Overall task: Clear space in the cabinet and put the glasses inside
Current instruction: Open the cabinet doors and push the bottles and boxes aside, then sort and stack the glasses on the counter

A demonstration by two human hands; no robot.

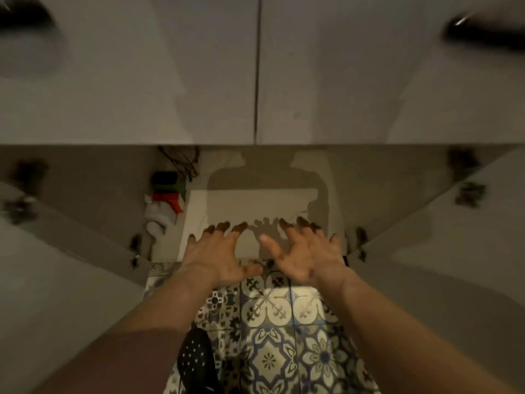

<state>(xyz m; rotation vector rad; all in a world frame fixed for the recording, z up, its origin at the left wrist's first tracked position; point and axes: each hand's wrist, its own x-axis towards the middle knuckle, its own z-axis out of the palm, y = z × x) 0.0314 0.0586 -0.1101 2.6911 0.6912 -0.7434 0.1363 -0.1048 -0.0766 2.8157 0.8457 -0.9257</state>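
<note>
A patterned tile floor point(272, 322) lay below an open low cabinet point(312, 172), its two doors swung wide. Both hands reached forward, fingers spread and holding nothing: left hand point(218, 257), right hand point(304, 257). Straight ahead sat a flat white slab point(255, 206), its long axis crosswise, equally near both. Bundled oddments point(166, 200) crowded the cabinet's left corner. No glasses showed.
</note>
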